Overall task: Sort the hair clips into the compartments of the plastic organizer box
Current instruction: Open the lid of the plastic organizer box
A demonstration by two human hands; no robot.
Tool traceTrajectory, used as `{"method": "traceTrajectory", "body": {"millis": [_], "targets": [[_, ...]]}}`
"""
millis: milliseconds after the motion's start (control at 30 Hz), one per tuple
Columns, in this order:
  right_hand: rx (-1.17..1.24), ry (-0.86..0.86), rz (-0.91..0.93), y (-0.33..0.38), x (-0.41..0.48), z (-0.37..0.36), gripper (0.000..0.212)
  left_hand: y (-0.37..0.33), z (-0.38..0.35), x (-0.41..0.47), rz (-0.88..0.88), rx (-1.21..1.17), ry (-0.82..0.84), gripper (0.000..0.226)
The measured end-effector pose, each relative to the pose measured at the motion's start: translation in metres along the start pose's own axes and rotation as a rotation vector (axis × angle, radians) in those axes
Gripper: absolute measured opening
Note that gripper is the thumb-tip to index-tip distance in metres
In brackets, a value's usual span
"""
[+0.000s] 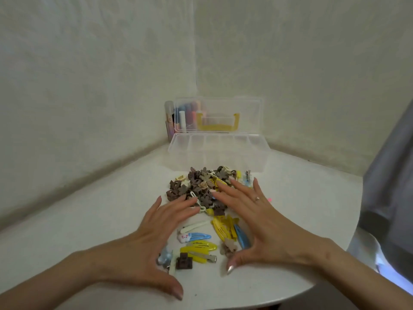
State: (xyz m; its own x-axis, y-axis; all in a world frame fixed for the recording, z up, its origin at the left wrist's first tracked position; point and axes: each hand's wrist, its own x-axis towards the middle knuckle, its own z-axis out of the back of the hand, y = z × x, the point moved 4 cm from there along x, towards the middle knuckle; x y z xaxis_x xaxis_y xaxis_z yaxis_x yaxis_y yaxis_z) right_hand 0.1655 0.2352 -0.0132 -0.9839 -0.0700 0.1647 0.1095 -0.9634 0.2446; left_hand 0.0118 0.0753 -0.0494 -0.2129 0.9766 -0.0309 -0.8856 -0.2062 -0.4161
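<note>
A pile of hair clips, mostly brown and beige flower shapes, lies on the white table in front of the clear plastic organizer box. The box stands open, its lid upright with a yellow handle, and its compartments look empty. Nearer to me lie yellow snap clips, blue snap clips, a white clip and a dark brown block clip. My left hand and my right hand are spread flat on either side of the clips, fingertips touching the pile, holding nothing.
Pastel markers and tubes stand behind the box in the wall corner. The round white table ends close on my right, where a grey cloth hangs. A small pink item lies beside my right hand.
</note>
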Motion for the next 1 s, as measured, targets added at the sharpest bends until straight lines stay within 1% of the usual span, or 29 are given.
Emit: {"method": "traceTrajectory", "body": {"millis": [33,67,133,200,267,333,433,533,600,667,733,800,867,933,1000], "targets": [[-0.02,-0.01,0.0,0.002,0.001,0.0,0.11,-0.012,0.0,-0.004,-0.048,0.087,0.02,0.101],[-0.03,-0.025,-0.008,0.002,0.003,0.0,0.11,-0.028,0.005,-0.007,-0.09,0.131,-0.033,0.101],[-0.035,-0.051,-0.038,0.0,0.007,0.0,0.108,-0.04,0.012,-0.005,-0.138,0.126,-0.201,0.092],[-0.038,-0.069,-0.069,-0.006,0.01,0.0,0.105,-0.035,0.008,0.005,-0.091,0.141,-0.183,0.099],[-0.042,-0.082,-0.096,-0.013,0.013,0.0,0.103,-0.04,0.011,0.015,-0.087,0.183,-0.237,0.105],[-0.032,-0.107,-0.109,-0.021,0.015,0.0,0.098,-0.043,0.016,0.023,-0.092,0.167,-0.333,0.105],[-0.01,-0.169,-0.128,-0.032,0.017,0.003,0.086,-0.042,0.018,0.04,-0.07,0.165,-0.408,0.101],[0.005,-0.209,-0.147,-0.045,0.023,0.007,0.08,-0.038,0.021,0.054,-0.043,0.192,-0.465,0.098],[0.029,-0.233,-0.128,-0.05,0.027,0.009,0.073,-0.035,0.023,0.061,-0.041,0.168,-0.504,0.101],[0.073,-0.281,-0.068,-0.051,0.026,0.009,0.059,-0.035,0.023,0.063,-0.07,0.142,-0.541,0.1],[0.115,-0.306,-0.016,-0.046,0.022,0.008,0.045,-0.036,0.025,0.06,-0.11,0.108,-0.581,0.092],[0.121,-0.309,0.027,-0.04,0.02,0.008,0.035,-0.035,0.034,0.058,-0.101,0.045,-0.626,0.078],[0.129,-0.317,0.06,-0.037,0.02,0.008,0.029,-0.024,0.049,0.059,-0.045,0.024,-0.707,0.066],[0.141,-0.315,0.07,-0.037,0.022,0.009,0.025,-0.002,0.063,0.06,0.035,0.066,-0.772,0.06],[0.142,-0.313,0.062,-0.039,0.022,0.008,0.02,0.023,0.07,0.059,0.116,0.086,-0.754,0.06]]}}
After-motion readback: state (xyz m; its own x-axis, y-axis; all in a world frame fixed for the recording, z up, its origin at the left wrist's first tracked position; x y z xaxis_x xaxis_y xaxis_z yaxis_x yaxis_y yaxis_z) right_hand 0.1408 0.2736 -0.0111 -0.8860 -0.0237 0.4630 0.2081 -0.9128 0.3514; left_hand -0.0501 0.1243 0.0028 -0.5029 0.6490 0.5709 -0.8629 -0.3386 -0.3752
